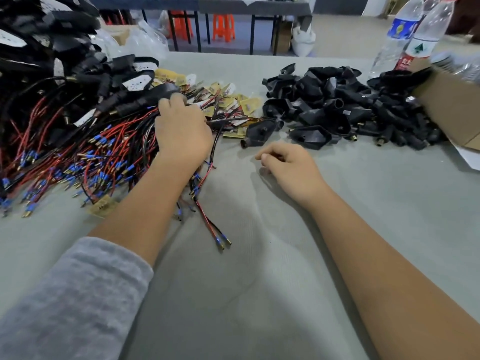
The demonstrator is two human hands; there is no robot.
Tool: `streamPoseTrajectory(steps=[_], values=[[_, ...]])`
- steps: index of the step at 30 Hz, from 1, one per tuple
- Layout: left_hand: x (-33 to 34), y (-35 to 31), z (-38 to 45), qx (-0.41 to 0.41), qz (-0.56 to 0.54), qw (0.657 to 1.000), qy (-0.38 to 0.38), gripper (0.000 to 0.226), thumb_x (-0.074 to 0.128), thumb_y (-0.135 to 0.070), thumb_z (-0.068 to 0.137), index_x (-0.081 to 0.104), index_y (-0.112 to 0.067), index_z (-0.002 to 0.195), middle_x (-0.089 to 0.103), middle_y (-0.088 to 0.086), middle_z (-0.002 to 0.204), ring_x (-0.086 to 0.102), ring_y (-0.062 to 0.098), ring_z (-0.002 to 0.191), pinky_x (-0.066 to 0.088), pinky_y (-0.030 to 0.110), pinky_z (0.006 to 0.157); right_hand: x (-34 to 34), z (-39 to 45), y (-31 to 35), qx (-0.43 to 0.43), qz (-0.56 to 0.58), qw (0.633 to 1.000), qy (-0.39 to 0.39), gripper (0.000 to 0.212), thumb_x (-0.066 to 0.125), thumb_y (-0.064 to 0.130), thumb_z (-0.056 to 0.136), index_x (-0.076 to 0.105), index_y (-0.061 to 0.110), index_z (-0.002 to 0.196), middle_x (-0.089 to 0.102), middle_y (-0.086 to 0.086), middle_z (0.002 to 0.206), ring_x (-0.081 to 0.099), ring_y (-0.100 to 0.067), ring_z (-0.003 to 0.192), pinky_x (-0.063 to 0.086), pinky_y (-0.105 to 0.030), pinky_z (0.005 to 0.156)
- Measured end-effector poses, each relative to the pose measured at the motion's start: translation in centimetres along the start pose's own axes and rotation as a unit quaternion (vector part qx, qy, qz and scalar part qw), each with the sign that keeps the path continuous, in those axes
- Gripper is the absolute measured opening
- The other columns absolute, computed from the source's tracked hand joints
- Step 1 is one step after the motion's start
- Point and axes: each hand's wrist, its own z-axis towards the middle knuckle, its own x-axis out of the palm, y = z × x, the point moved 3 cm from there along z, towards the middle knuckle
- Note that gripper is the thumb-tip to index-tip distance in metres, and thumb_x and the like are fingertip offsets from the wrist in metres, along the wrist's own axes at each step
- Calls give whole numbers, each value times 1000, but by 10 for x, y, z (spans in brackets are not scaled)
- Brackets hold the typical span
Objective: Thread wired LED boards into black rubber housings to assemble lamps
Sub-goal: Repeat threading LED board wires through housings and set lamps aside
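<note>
Here my left hand (181, 131) reaches into the tangle of red and black wires (104, 152), its fingers curled down among the strands near the yellowish LED boards (228, 102) that lie just past my knuckles (whether I actually have one pinched I cannot tell, since the back of the hand hides the fingertips). A loose pair of wires with blue sleeves and brass tips (220, 240) trails out below my wrist towards me. My right hand (288, 167) rests on the grey table cover (233, 294), well apart from the left, fingers loosely curled and holding nothing. Beyond it lies the heap of black rubber housings (337, 107), the closest ones just ahead of my fingertips. Further right stand two plastic bottles (415, 35) beside a cardboard box (452, 105).
</note>
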Motion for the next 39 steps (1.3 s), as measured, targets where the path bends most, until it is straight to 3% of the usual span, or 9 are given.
streamPoseTrajectory(steps=[8, 11, 14, 17, 21, 27, 30, 35, 39], values=[[-15, -62, -19, -31, -364, 928, 69, 15, 53, -19, 83, 61, -29, 89, 72, -2, 77, 68, 17, 77, 56, 37, 74, -20, 2, -3, 75, 311, 938, -133, 25, 35, 33, 105, 58, 21, 103, 67, -8, 80, 58, -12, 54, 48, -22, 52], [-5, -101, -36, 33, -408, 882, 235, 22, 49, -9, 80, 63, -26, 79, 71, -5, 62, 65, 13, 57, 54, 29, 56, -32, 5, -11, 131, 399, 890, -178, 24, 34, 35, 105, 54, 23, 96, 67, -4, 72, 57, -13, 49, 50, -28, 50], [4, -132, -56, 118, -370, 838, 382, 22, 45, -2, 79, 65, -11, 84, 68, 0, 59, 56, 8, 46, 41, 19, 43, -40, 6, -22, 149, 443, 862, -194, 27, 43, 20, 101, 45, 20, 74, 50, 6, 49, 42, -12, 38, 30, -19, 38], [9, -141, -56, 139, -382, 842, 355, 20, 42, 3, 77, 61, 3, 83, 62, 18, 69, 51, 16, 50, 43, 27, 49, -46, 4, -25, 144, 441, 864, -196, 14, 47, 5, 99, 54, 17, 97, 65, 3, 68, 60, -11, 52, 45, -20, 42], [19, -128, -55, 17, -535, 796, 282, 35, 40, 6, 84, 70, -12, 79, 65, -4, 62, 56, 6, 50, 42, 16, 48, -49, 9, -28, 133, 404, 890, -165, 28, 43, -1, 98, 57, 2, 122, 72, -11, 86, 64, -16, 62, 50, -26, 54], [23, -78, -37, -63, -452, 889, 22, 38, 44, -4, 84, 71, -30, 76, 68, -14, 83, 60, 27, 93, 52, 34, 82, -51, 14, -31, 163, 323, 916, -176, 29, 42, -8, 85, 64, 10, 80, 70, -4, 73, 45, -9, 52, 35, -17, 46], [35, -64, -34, -68, -317, 943, 75, 34, 46, -14, 89, 73, -30, 100, 63, -3, 124, 41, 22, 130, 30, 33, 111, -54, 16, -32, 168, 290, 922, -192, 25, 42, -2, 82, 58, 14, 72, 56, 1, 58, 33, -11, 48, 25, -17, 38], [46, -66, -38, -42, -245, 959, 136, 34, 47, -19, 94, 68, -29, 119, 63, 3, 126, 49, 29, 124, 38, 41, 106, -52, 13, -29, 79, 229, 949, -204, 16, 57, 19, 96, 69, 25, 86, 46, 18, 47, 37, 1, 44, 31, -12, 47], [42, -65, -39, -10, -244, 965, 97, 37, 47, -7, 92, 72, -25, 112, 67, 7, 117, 53, 31, 113, 41, 39, 101, -55, 13, -28, 65, 3, 973, -224, 18, 56, 16, 94, 68, 25, 84, 59, 16, 70, 50, 1, 65, 38, -22, 68]])
